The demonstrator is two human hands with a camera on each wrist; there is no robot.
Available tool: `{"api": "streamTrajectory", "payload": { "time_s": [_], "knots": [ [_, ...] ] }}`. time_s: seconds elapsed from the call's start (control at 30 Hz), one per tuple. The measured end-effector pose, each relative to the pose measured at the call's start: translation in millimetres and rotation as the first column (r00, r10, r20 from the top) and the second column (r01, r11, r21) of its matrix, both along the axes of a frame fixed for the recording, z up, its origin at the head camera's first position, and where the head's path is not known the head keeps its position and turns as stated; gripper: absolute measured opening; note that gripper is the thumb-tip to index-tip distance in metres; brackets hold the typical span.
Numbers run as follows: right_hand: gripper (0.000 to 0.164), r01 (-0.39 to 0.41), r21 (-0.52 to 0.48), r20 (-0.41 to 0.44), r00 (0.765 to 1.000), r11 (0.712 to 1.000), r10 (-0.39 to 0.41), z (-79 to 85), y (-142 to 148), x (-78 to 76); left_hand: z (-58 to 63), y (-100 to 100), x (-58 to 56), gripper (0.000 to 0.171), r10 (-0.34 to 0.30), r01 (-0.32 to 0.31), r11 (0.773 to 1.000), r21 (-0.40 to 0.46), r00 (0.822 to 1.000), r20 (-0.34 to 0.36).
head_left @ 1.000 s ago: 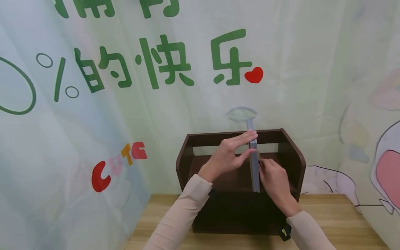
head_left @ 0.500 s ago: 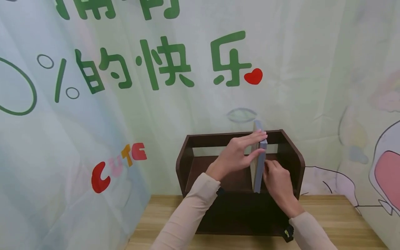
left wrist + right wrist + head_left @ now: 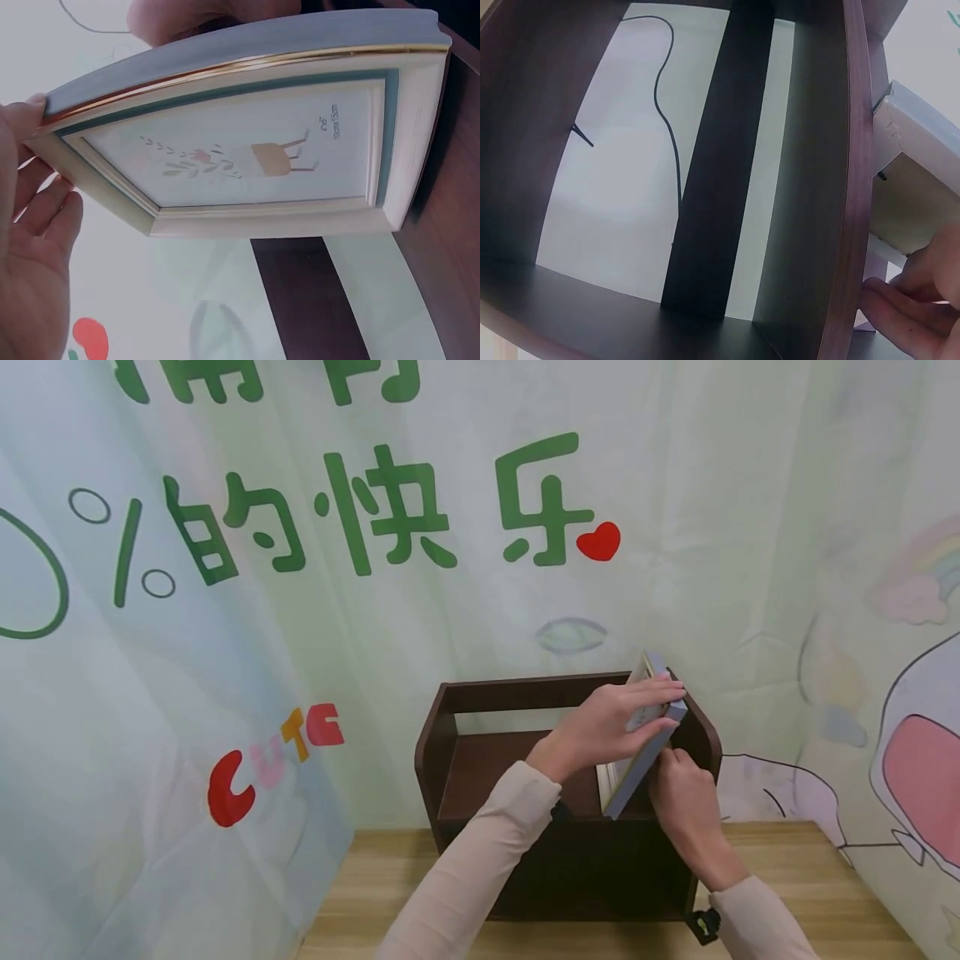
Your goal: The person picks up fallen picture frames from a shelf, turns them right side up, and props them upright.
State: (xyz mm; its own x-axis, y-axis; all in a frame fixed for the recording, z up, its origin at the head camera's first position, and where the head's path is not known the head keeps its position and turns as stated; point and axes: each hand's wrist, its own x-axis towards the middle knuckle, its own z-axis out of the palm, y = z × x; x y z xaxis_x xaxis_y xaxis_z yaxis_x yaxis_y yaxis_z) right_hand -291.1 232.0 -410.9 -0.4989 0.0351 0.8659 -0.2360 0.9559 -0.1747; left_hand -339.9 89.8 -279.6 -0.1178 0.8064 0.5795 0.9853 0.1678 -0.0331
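A picture frame with blue-grey sides stands on the upper board of a dark brown shelf, its top leaning to the right. Its pale front border and a print with plants and an animal-like figure show in the left wrist view. My left hand holds the frame's upper corner, thumb on the side edge, fingers over the top. Behind the frame, my right hand has its fingers curled close against the back; the backing shows above them in the right wrist view. Their exact grip is partly hidden.
The shelf's right side panel rises close beside the frame and right hand. Below is a dark lower compartment. The shelf sits on a wood-grain table, with a printed curtain behind and at both sides.
The frame has moved rightward along the shelf, and its top has tipped from nearly upright to the right, showing more of its front. Both hands have moved right with it.
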Motion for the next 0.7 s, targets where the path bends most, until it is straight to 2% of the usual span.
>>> {"api": "streamTrajectory", "payload": {
  "time_s": [0.2,0.53,0.7],
  "knots": [
    [0.012,-0.008,-0.037,0.028,1.0,0.999,0.009,1.0,2.1,1.0,-1.0,8.3,0.5,0.043,0.017,-0.017,1.0,-0.017,1.0,0.007],
    [0.012,-0.012,-0.045,0.032,0.999,0.999,0.013,0.9,3.8,-0.5,-3.5,9.8,-2.5,0.043,0.031,-0.031,0.999,-0.01,1.0,0.001],
    [0.012,-0.003,-0.058,0.036,0.999,0.998,0.005,4.3,3.0,5.0,-5.8,7.9,-1.1,0.049,0.053,-0.052,0.999,-0.007,0.998,0.045]
  ]
}}
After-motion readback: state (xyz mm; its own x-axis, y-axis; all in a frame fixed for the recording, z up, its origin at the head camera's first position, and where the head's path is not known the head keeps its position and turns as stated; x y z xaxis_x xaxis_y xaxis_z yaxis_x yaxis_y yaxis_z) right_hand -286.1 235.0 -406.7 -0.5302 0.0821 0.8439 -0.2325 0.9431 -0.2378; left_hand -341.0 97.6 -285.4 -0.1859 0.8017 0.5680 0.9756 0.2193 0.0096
